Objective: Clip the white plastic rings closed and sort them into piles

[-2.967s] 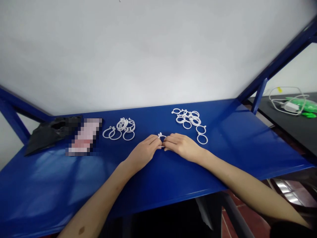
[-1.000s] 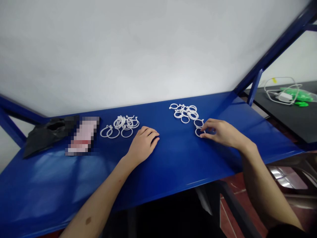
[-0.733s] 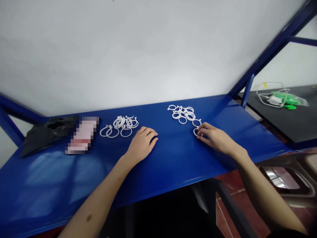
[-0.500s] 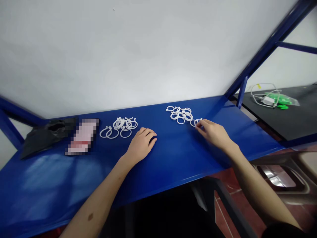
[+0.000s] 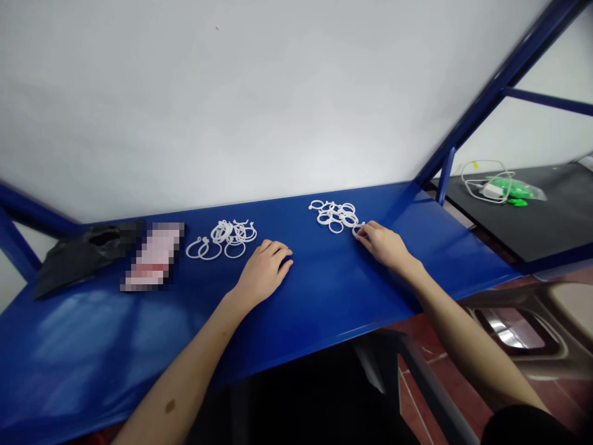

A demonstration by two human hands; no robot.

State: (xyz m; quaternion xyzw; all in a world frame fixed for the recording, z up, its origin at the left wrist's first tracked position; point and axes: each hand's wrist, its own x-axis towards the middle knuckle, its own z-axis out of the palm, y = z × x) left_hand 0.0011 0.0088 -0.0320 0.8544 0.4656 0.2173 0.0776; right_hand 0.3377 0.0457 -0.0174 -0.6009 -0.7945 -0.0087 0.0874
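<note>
Two heaps of white plastic rings lie on a blue shelf (image 5: 324,290). My right hand (image 5: 383,243) rests on the shelf with its fingertips against the near edge of the right heap (image 5: 334,214), pinched on a white ring (image 5: 357,231). My left hand (image 5: 265,268) lies flat on the shelf with fingers stretched out, holding nothing, just right of the left heap (image 5: 226,237).
A pixelated pink-and-white object (image 5: 154,256) and a crumpled black bag (image 5: 83,252) lie at the shelf's left end. Blue frame struts (image 5: 486,105) rise at the right. Beyond them a dark table (image 5: 546,216) carries a white cable with a charger (image 5: 486,184) and a green item (image 5: 514,188).
Both hands let go of the ring they held together. My left hand settled flat; my right hand reached to the right heap and slid along its rings to the heap's near edge.
</note>
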